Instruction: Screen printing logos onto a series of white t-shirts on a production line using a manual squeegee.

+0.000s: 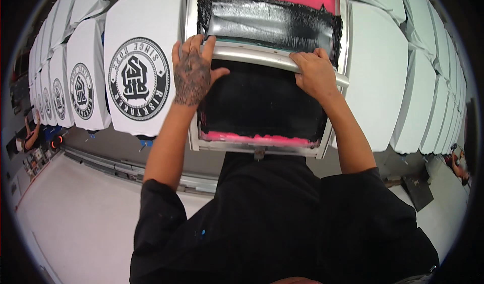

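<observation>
A metal-handled squeegee [254,57] lies across a screen-printing frame [192,142] in front of me. My left hand [192,77] grips its left end, fingers hooked over the far side and thumb out along the near side. At its right part my right hand [315,74] is closed over the handle, fingers curled. Beyond the blade spreads a thick band of wet black ink [267,21]. On the near side the mesh [262,100] is coated dark, with pink showing along its bottom edge. What lies under the screen is hidden.
To the left, white shirts on boards carry a round black print [139,78]; plain white shirts [378,77] stand to the right. Metal rails [136,173] run below on the left. One person [31,132] is at far left, another [459,165] at far right.
</observation>
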Demonstrator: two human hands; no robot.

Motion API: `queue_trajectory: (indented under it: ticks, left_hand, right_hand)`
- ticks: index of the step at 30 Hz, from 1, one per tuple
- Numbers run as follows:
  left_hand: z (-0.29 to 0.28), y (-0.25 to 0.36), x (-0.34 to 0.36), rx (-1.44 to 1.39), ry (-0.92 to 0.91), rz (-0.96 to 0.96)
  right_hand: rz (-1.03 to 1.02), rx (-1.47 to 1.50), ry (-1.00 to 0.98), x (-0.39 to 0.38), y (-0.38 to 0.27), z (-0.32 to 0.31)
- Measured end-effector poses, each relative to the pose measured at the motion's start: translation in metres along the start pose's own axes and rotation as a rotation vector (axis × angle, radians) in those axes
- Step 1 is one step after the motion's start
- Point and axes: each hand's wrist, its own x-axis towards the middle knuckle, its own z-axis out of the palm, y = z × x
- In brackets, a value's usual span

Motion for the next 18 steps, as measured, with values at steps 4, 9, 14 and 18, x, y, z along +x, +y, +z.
queue_trajectory:
  ticks: [4,9,14,18]
  left_hand:
    - [-0.004,-0.007,-0.016,-0.091,-0.286,0.145]
    - [-0.007,-0.006,-0.102,-0.267,-0.184,0.013]
    - [-0.027,0.028,-0.193,-0.268,-0.311,-0.091]
    - [-0.009,0.034,-0.22,-0.293,-0.296,-0.079]
  right_hand:
    - [0.072,0.09,-0.109,-0.046,-0.025,-0.027]
    - [0.299,-0.02,-0.162,-0.138,0.006,-0.034]
    - [0.433,0.102,-0.119,-0.207,-0.058,-0.005]
    - [0.442,0.05,-0.149,-0.222,-0.073,0.012]
